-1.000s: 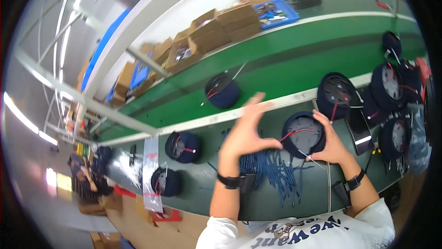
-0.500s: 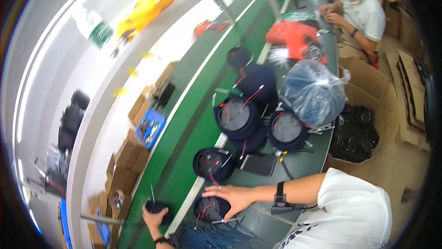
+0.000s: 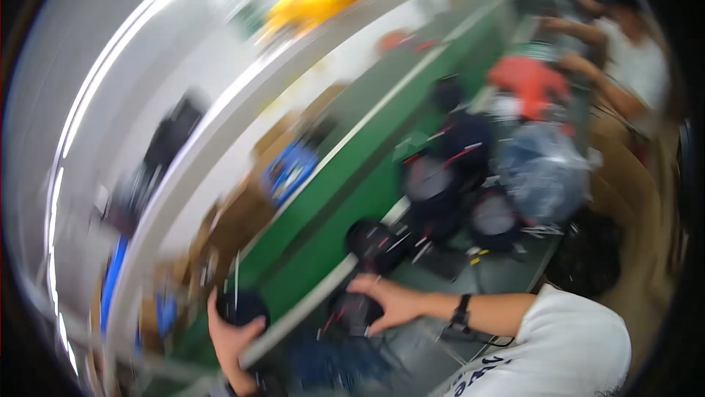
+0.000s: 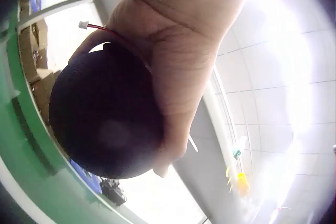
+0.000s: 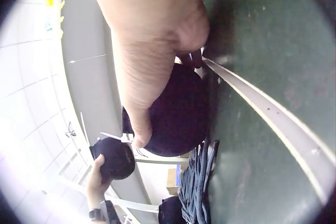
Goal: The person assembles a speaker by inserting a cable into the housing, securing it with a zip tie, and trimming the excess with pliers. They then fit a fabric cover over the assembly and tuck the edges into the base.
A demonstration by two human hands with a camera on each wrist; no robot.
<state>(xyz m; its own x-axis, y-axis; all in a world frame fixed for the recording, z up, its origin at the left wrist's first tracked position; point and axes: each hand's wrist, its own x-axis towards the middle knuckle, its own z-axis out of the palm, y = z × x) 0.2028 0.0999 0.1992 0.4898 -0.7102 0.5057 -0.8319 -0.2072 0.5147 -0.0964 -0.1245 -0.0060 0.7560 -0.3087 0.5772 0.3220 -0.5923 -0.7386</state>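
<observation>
Head view, badly blurred by motion, shows the left hand (image 3: 229, 338) at the lower left of the frame with a dark navy round housing (image 3: 241, 307) cupped in it, over the near edge of the green conveyor belt (image 3: 330, 213). The right hand (image 3: 393, 303) lies lower centre on a second dark round housing (image 3: 354, 314), which sits on the dark grey-green worktop (image 3: 499, 272) just above a heap of blue cables (image 3: 330, 364). From the left wrist, the fingers and thumb wrap the rim of the navy housing (image 4: 102, 124), clamped on it, and a thin red wire with a white plug (image 4: 102, 28) sticks out at the upper left. From the right wrist, the thumb and fingers curl down over opposite sides of the second housing (image 5: 178, 111), gripping it where it touches the worktop beside a pale perforated strip (image 5: 262, 108). More dark round housings (image 3: 433, 184) stand in a cluster right of centre, next to a clear plastic bag (image 3: 543, 169). Brown cardboard boxes (image 3: 235, 228) line the far side of the belt.
</observation>
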